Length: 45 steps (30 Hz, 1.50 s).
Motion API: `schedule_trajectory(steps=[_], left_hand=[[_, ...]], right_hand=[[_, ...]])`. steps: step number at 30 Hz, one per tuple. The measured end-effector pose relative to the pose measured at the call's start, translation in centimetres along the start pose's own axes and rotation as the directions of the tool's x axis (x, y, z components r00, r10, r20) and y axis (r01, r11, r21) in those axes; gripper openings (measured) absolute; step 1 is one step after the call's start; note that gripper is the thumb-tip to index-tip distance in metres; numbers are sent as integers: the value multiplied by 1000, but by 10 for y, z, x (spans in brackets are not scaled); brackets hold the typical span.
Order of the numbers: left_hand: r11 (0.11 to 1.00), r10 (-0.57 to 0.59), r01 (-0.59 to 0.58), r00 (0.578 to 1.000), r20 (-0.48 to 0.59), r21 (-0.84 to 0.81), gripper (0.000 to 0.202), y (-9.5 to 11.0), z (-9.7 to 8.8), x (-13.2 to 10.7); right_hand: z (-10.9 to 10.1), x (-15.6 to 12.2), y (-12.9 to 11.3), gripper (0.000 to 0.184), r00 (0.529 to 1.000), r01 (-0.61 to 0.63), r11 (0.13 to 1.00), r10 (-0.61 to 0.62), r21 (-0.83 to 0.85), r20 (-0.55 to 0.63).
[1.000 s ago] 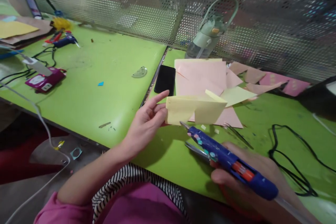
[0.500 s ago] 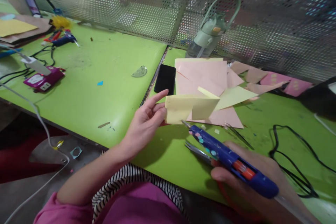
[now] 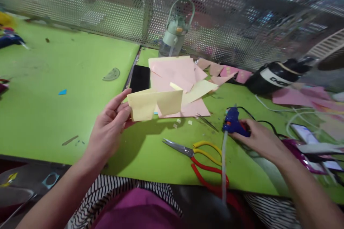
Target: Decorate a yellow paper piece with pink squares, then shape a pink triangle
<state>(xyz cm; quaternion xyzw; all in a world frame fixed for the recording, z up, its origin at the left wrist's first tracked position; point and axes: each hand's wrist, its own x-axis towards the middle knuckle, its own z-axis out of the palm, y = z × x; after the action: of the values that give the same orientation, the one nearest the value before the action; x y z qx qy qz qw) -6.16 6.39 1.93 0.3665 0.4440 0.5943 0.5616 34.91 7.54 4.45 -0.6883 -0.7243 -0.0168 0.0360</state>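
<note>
My left hand (image 3: 111,125) pinches the left end of a folded pale-yellow paper piece (image 3: 142,105), held up over the front of the pink sheets. My right hand (image 3: 255,134) grips a blue glue gun (image 3: 231,121) by its handle, low over the right side of the table. A long clear glue stick (image 3: 223,168) trails from the gun's back end towards me. Between the hands lie scissors (image 3: 185,149) with yellow and red handles. Tweezers (image 3: 206,122) rest near the pink paper (image 3: 174,71), with tiny paper scraps beside them.
Behind the left hand lies a black phone (image 3: 140,78). A green-lidded bottle (image 3: 174,35) stands against the perforated metal screen (image 3: 107,10). At right are a black bottle (image 3: 276,77), cables and a lit phone (image 3: 305,134). A clear protractor (image 3: 111,74) lies on the left.
My right hand has carried the glue gun away from the yellow paper, to the right and down towards the table. The view has turned right; the left hand still holds the paper.
</note>
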Motion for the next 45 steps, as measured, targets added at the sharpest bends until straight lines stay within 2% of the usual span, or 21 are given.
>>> schedule_trajectory(steps=[3,5,8,10,11,12,15,17,21,23,26,29,32,35,41,45], left_hand=[[1000,-5,5,1000,-2,12,48,-1,2,-1],[1000,-20,20,1000,-2,16,49,0,4,-1],[999,-29,29,999,-19,23,49,0,6,-2],[999,-31,32,999,-33,22,48,-1,6,-1],[999,-32,33,999,-42,20,47,-1,6,-1],[999,-34,35,998,-50,19,46,-1,6,-1],[999,-31,33,998,-58,34,47,0,3,-1],[999,-29,31,998,-59,37,48,1,1,-1],[1000,-25,25,998,-62,-5,44,2,-1,-2],[1000,-18,17,999,-44,-13,44,1,-1,-4],[1000,-27,27,999,-24,4,46,0,0,-5],[999,-43,44,999,-28,11,47,0,0,-5],[999,-38,37,998,-42,-8,47,1,0,-4],[999,-38,37,999,-30,-16,48,1,1,-4],[999,-43,43,999,-21,16,50,1,2,-5],[999,-46,47,999,-17,24,49,0,1,-5]], right_hand=[[-4,-1,19,35,990,-47,999,44,16,135],[-12,-4,15,37,987,-2,997,15,-77,162],[-19,-4,-16,37,988,152,972,-144,-182,52],[-15,2,-46,34,968,250,968,-250,-22,14],[-11,6,-60,33,958,275,958,-279,77,59],[-7,10,-73,31,950,301,942,-310,150,46],[1,16,-94,27,939,338,923,-343,182,-3],[-2,9,-95,27,928,365,914,-373,178,13],[-15,-12,-84,27,920,343,925,-366,161,142],[-13,-15,-79,28,949,295,953,-301,66,95],[0,-6,-70,29,974,224,974,-225,-36,-10],[14,9,-64,30,979,197,980,-197,-3,52],[20,16,-62,29,970,219,975,-222,40,103],[20,16,-64,30,963,252,967,-255,45,85],[13,9,-72,27,974,224,972,-226,77,29],[6,7,-76,27,963,265,964,-266,35,44]])
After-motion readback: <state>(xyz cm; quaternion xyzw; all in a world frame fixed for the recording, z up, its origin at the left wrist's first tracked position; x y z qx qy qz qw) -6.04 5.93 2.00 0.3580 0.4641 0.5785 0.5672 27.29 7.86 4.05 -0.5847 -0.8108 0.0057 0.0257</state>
